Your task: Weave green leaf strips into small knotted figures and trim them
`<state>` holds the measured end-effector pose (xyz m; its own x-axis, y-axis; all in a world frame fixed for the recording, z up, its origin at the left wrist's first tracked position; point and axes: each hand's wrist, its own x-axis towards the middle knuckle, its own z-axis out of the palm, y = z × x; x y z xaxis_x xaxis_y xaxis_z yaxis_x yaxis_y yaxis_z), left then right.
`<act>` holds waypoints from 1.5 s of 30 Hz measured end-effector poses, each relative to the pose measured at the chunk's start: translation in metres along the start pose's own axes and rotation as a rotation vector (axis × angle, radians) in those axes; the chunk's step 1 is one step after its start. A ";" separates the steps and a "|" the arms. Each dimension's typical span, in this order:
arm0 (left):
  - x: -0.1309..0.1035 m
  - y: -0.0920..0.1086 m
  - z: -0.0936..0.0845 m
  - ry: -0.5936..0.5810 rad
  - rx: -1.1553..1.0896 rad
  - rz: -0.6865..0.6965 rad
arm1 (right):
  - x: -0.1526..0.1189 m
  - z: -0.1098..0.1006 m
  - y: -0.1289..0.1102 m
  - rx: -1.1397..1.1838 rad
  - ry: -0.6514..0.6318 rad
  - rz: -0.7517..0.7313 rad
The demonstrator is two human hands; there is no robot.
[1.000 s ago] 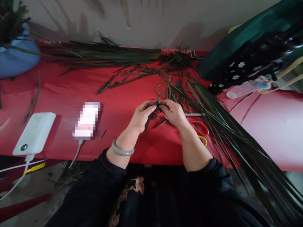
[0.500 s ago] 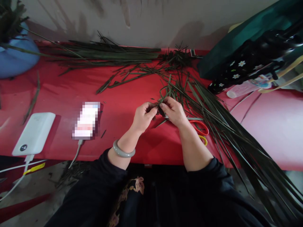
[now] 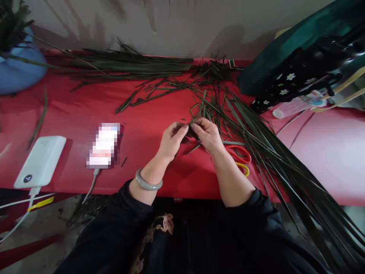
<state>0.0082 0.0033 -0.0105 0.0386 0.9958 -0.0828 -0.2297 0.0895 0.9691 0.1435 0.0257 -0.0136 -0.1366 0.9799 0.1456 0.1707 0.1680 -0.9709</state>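
The left hand [image 3: 172,141] and right hand [image 3: 210,136] hide most of the little leaf piece [image 3: 192,122]. The right hand covers some of the scissors [image 3: 241,147] too. Squares blur the phone screen [image 3: 104,146]. The left edge cuts off the blue bag [image 3: 21,72].

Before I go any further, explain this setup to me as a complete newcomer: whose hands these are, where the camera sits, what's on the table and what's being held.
There is no machine here, just a person's two bare hands. The camera is worn on their head and looks forward and down, so you see roughly what they see.

The left hand, with a grey bangle on its wrist, and the right hand meet over a red table. Their fingertips pinch a narrow leaf strip; the fingers hide its details.

Long dark-green leaves lie to the right, with another bundle along the back. A white power bank and a pixelated phone lie to the left. Red and yellow handles, apparently scissors, show beside the right forearm.
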 end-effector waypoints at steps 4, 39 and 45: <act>0.002 0.004 -0.002 -0.162 -0.203 -0.242 | 0.001 -0.004 -0.002 0.008 -0.091 -0.070; 0.008 0.000 -0.008 -0.148 -0.069 0.011 | -0.001 -0.019 -0.012 -0.291 -0.100 -0.158; 0.008 0.000 -0.005 -0.148 0.018 0.100 | -0.002 -0.017 -0.016 -0.105 -0.134 -0.024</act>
<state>0.0034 0.0112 -0.0127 0.1600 0.9860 0.0477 -0.2221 -0.0112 0.9750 0.1576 0.0231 0.0050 -0.2692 0.9536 0.1351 0.2655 0.2083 -0.9413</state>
